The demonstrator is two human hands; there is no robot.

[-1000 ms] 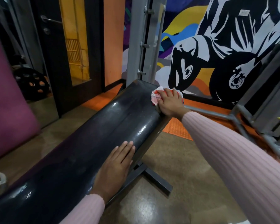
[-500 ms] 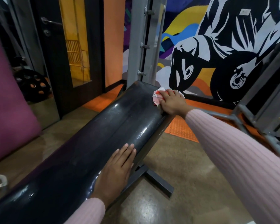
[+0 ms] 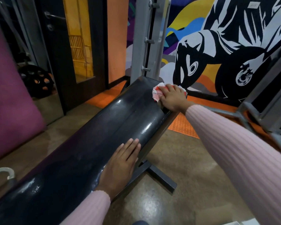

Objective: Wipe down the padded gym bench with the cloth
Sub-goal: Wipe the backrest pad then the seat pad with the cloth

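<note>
Pressing cloth on bench, right hand, no legible writing

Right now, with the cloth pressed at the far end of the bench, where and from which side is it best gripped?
Probably from above, on the bunched middle under the right hand. The cloth lies crumpled on the curved bench pad near its right edge, so a palm-down grip pinching the folds suits it; its loose edges poking out toward the pad's centre would likely slip. The left hand rests flat on the pad.

Right hand presses cloth (bench end)
</note>
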